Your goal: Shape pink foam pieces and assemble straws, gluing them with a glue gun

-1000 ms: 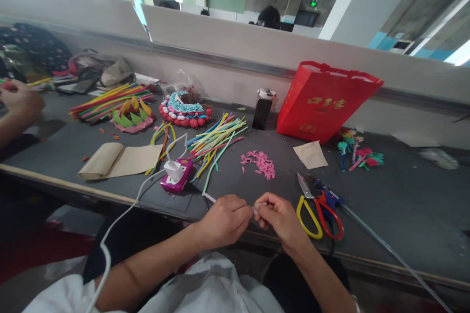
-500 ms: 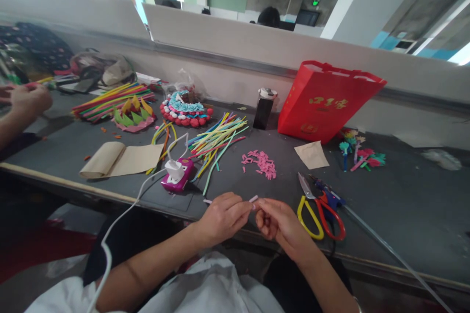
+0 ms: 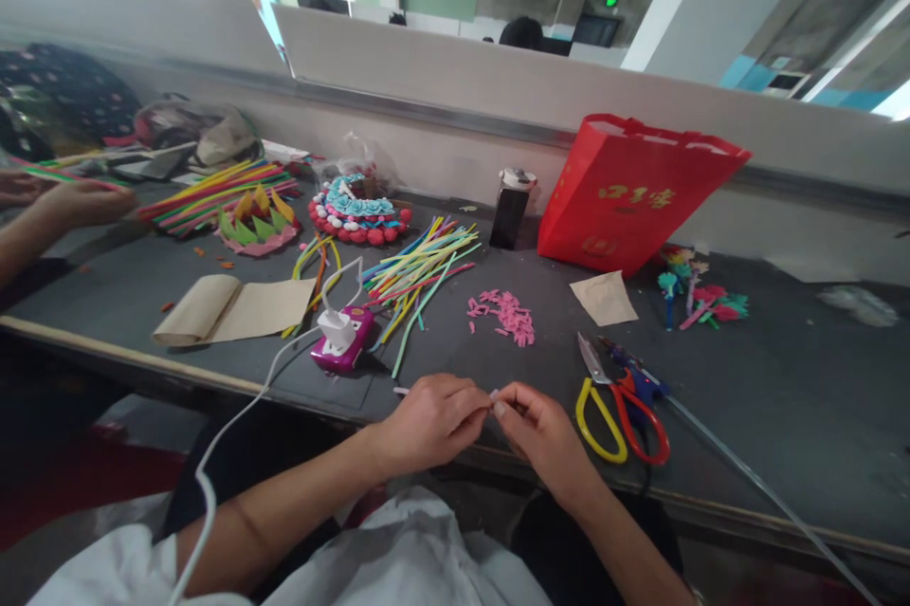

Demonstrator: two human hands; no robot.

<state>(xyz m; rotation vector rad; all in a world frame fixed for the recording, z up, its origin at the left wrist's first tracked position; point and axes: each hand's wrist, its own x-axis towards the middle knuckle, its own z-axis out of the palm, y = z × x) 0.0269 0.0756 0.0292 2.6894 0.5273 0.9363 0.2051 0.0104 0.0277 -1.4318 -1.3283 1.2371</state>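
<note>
Over the table's front edge, my left hand [image 3: 433,416] is closed around a thin pale lilac stick [image 3: 401,390] that looks like a chenille stem. One end shows left of the knuckles; the middle is hidden in the fist. My right hand [image 3: 540,431] meets it, thumb and index finger pinched at the stick's other end, where a small lilac tip shows. Any smaller piece between the fingertips is too small to make out. Beyond the hands lies a pile of short cut pink pieces [image 3: 512,317]. Scissors [image 3: 603,397] with one yellow and one red handle rest right of my right hand.
A blue glue gun [image 3: 644,386] lies beside the scissors. Behind are colourful stems [image 3: 423,265], a purple power socket [image 3: 345,340] with a white cable, a brown paper roll [image 3: 213,310], a black bottle [image 3: 510,208] and a red bag [image 3: 632,198]. A co-worker's hands [image 3: 78,205] work at left.
My right fingers have closed in over the stick's tip, so less of it shows. My left hand has barely moved. The co-worker's hand has shifted right, holding coloured stems.
</note>
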